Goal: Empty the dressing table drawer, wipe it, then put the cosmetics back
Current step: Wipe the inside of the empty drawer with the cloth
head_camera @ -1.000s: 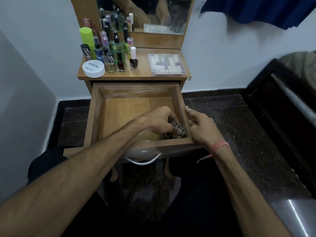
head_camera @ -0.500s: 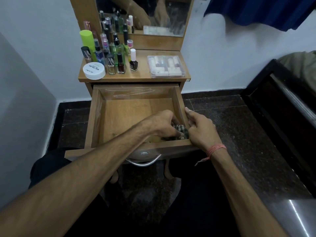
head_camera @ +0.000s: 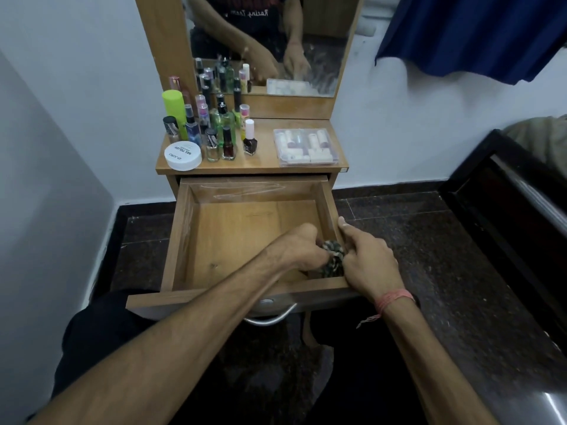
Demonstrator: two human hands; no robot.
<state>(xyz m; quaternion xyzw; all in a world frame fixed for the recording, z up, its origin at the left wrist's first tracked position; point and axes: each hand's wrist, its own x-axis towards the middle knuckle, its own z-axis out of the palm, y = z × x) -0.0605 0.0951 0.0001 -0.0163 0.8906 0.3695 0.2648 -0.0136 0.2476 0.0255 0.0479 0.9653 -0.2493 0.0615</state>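
The wooden drawer (head_camera: 184,240) is pulled out, and its floor holds nothing but a checked cloth (head_camera: 333,256) in the near right corner. My left hand (head_camera: 299,251) is closed on that cloth and presses it against the right wall. My right hand (head_camera: 368,262) grips the drawer's right front corner, thumb along the side wall. The cosmetics stand on the tabletop: a cluster of bottles (head_camera: 211,130), a white round jar (head_camera: 183,155), a dark nail polish (head_camera: 250,144) and a clear plastic box (head_camera: 306,147) of small items.
A mirror (head_camera: 267,41) rises behind the tabletop (head_camera: 264,161). White walls close in on the left. A dark bed frame (head_camera: 503,210) stands to the right on the dark stone floor (head_camera: 429,256). Blue fabric (head_camera: 475,32) hangs at the top right.
My left hand has drawn the cloth up from the drawer floor against the right wall at the near corner. My right hand stays on the drawer's corner.
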